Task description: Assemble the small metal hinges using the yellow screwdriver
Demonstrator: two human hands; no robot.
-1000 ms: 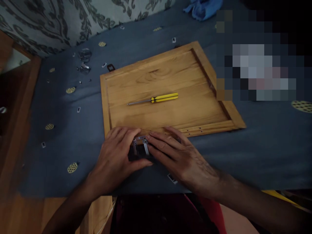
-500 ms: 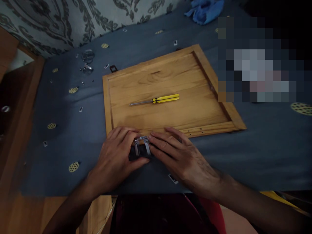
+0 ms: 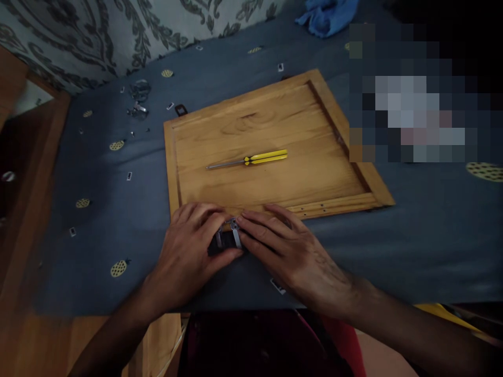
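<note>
A framed wooden panel [image 3: 271, 123], like a cabinet door, lies on the blue patterned cloth. At its near edge, left of the middle, sits a small silver metal hinge [image 3: 237, 238], partly covered by my fingers. My left hand [image 3: 192, 246] is curled around the hinge's left side, thumb below and fingers over the panel's edge. From the right, my right hand [image 3: 288, 251] presses its fingertips against the hinge and the wooden rim. On the panel rests a yellow-handled screwdriver [image 3: 247, 159], its tip pointing left, touched by neither hand.
Loose metal hardware [image 3: 138, 109] and small screws [image 3: 132, 134] lie on the cloth at the upper left. A dark loop [image 3: 181, 110] shows at the panel's far left corner. Screw holes [image 3: 313, 209] mark the near rim. A blue cloth [image 3: 327, 17] lies at the back.
My left fingers have closed slightly further over the top of the hinge, hiding more of it. The view has shifted slightly; the panel and screwdriver lie as before.
</note>
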